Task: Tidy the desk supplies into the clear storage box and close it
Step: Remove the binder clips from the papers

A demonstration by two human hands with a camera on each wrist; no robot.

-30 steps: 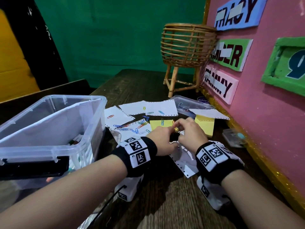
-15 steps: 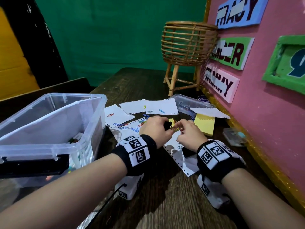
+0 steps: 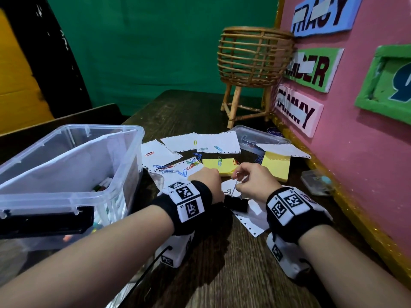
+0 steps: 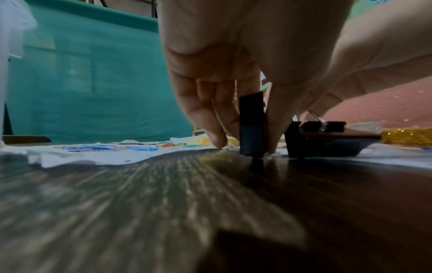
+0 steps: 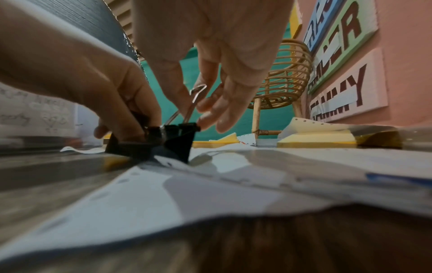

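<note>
Head view shows a large black binder clip [image 3: 236, 203] resting on a sheet of perforated paper [image 3: 251, 215] at the middle of the dark wooden desk [image 3: 233, 270], with both hands working on it. The right hand [image 3: 251, 182] pinches one of the clip's wire handles [image 3: 237, 182], which stands raised from the black body. The left hand [image 3: 205, 185] is curled around a smaller black binder clip [image 4: 252, 127], stood on end against the desk just beside the large one, as the left wrist view shows. Coloured paper clips [image 3: 178, 167] lie scattered over more loose sheets beyond the hands, with two yellow sticky note pads [image 3: 275, 166] near them and a small clear lidded case [image 3: 253, 138] behind. The clear storage box [image 3: 73, 165] stands open well to the left, a few supplies already at its bottom. Most of the tidying looks yet to be done. If the wire handle slips from that fingertip pinch, the spring could snap it back on a finger, or flick the clip across the loose sheets and scatter the paper clips farther. Lifting the clip might also drag the sheet beneath it.
</note>
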